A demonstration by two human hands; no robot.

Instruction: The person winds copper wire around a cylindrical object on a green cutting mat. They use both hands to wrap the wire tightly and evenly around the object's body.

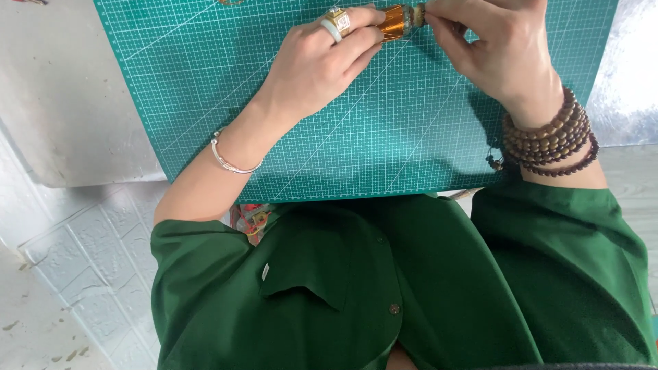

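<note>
My left hand [319, 62] grips a small copper-orange spool or wound cylinder [392, 22] near the top edge of the view. It wears a pale ring and a silver bangle at the wrist. My right hand [497, 48] pinches the greyish end of the same cylinder [413, 15] with its fingertips. Several rounds of brown wooden beads wrap the right wrist. Both hands hover over a green cutting mat [356, 137] with a white grid.
The mat lies on a grey metal tabletop [62, 103]. My green shirt [384, 288] fills the lower half of the view. A small red and gold charm [250, 219] peeks out below the mat's near edge. White tiled floor lies at lower left.
</note>
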